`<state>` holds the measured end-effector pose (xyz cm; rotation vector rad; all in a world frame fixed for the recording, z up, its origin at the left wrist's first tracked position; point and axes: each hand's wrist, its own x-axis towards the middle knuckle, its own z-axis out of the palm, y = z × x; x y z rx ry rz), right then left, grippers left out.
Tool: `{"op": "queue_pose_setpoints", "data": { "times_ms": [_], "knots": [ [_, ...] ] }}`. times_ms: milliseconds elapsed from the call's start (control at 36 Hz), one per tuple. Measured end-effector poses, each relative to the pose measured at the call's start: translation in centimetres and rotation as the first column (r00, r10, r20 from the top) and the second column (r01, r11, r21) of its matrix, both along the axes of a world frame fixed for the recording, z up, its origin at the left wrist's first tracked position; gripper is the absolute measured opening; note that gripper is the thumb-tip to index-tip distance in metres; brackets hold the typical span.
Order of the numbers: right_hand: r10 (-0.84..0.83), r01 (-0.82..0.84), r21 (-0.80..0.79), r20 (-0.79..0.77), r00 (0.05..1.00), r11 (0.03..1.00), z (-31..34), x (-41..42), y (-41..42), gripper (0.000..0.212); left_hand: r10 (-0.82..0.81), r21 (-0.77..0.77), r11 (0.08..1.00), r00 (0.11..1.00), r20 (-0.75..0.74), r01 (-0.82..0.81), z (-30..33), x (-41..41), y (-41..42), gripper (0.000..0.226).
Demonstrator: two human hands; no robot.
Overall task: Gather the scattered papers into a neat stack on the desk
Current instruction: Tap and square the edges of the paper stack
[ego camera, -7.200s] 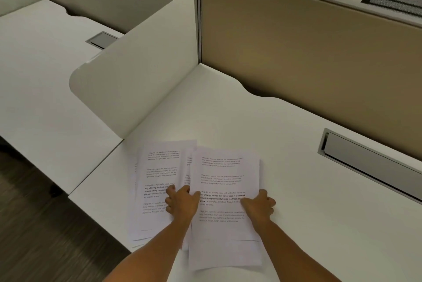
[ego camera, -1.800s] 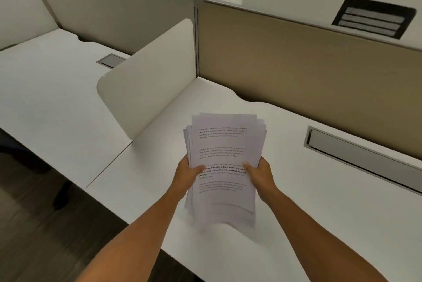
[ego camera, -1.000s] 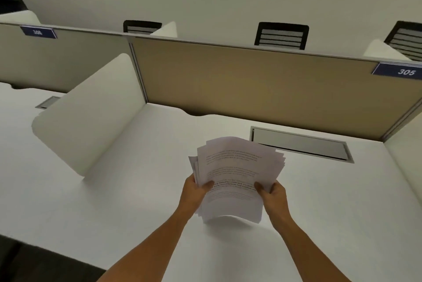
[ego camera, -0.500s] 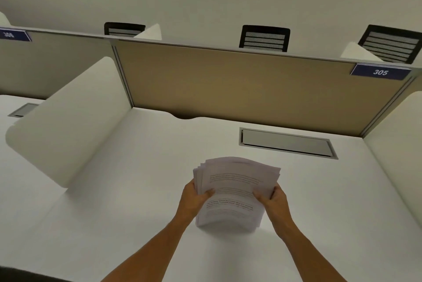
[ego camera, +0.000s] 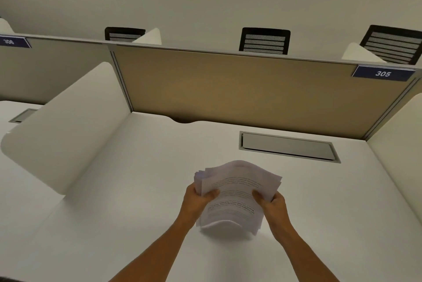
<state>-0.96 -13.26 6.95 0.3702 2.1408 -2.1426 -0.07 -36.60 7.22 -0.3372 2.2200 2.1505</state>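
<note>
Now the fingers (ego camera: 212,193) of the left hand (ego camera: 196,201) are closed on the left edge of the papers (ego camera: 237,199), thumb lying across the printed face, and the right hand (ego camera: 272,205) grips the opposite edge the same way. Half a second ago the sheaf stood higher between the hands; since then it has come down, and its lower edge now meets the white table (ego camera: 114,224) or sits just above it; which of the two I cannot tell, as the bottom sheets bow outward and blur. The top corners fan apart, so the edges are not yet square. Every sheet that lay spread over the table seven seconds back is now in this one bundle, and no loose page shows anywhere else on the surface. By my reading, gathering is finished and what remains is tapping the edges flush and laying the stack flat. Beyond the hands, a grey cable hatch (ego camera: 288,147) sits well clear of them, under the tan partition (ego camera: 239,94).
</note>
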Motion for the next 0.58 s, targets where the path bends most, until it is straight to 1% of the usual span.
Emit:
{"op": "queue_pose_setpoints", "data": {
  "times_ms": [83, 139, 222, 250, 278, 333, 389, 444, 500, 528, 583],
  "knots": [
    [0.023, -0.023, -0.015, 0.033, 0.999, 1.0, -0.9, 0.2, 0.2, 0.032, -0.034, -0.031, 0.999, 0.999, 0.028, 0.035, -0.8, 0.2, 0.1, 0.036],
    [0.045, -0.043, -0.024, 0.058, 0.997, 0.999, -1.4, 0.5, 0.0, 0.036, -0.066, -0.041, 0.997, 0.996, 0.058, 0.068, -1.5, 0.4, 0.1, 0.043],
    [0.053, -0.051, -0.031, 0.083, 0.995, 0.998, -1.9, 0.6, -0.2, 0.044, -0.128, -0.068, 0.989, 0.988, 0.086, 0.134, -1.7, 0.5, 0.3, 0.04],
    [0.049, -0.047, -0.027, 0.086, 0.995, 0.999, -2.0, 0.6, -0.4, 0.041, -0.139, -0.077, 0.986, 0.986, 0.089, 0.146, -1.7, 0.5, 0.4, 0.038],
    [0.04, -0.038, -0.022, 0.09, 0.995, 0.999, -2.0, 0.5, -0.5, 0.034, -0.14, -0.082, 0.986, 0.986, 0.089, 0.147, -1.6, 0.5, 0.5, 0.035],
    [0.014, -0.014, -0.009, 0.103, 0.995, 1.0, -1.9, 0.2, -0.7, 0.018, -0.096, -0.079, 0.992, 0.992, 0.086, 0.103, -1.6, 0.3, 0.6, 0.025],
    [-0.006, 0.005, 0.005, 0.103, 0.995, 1.0, -1.7, -0.2, -0.9, 0.011, -0.021, -0.08, 0.996, 0.997, 0.081, 0.028, -1.5, 0.2, 0.6, 0.014],
    [-0.008, 0.006, 0.016, 0.091, 0.996, 1.0, -1.4, -0.5, -1.0, 0.01, 0.02, -0.073, 0.997, 0.998, 0.061, -0.015, -1.4, 0.0, 0.5, 0.011],
    [0.001, -0.002, 0.014, 0.077, 0.997, 1.0, -1.0, -0.7, -0.8, 0.01, 0.023, -0.074, 0.997, 0.999, 0.041, -0.02, -1.1, -0.2, 0.3, 0.014],
    [0.006, -0.007, 0.009, 0.07, 0.998, 1.0, -0.8, -0.8, -0.6, 0.01, 0.018, -0.073, 0.997, 0.999, 0.032, -0.015, -1.0, -0.3, 0.3, 0.019],
    [0.023, -0.024, 0.006, 0.059, 0.998, 1.0, -0.5, -0.9, -0.2, 0.011, 0.006, -0.074, 0.997, 1.0, 0.027, -0.004, -1.0, -0.5, 0.0, 0.037]
  ]
}}
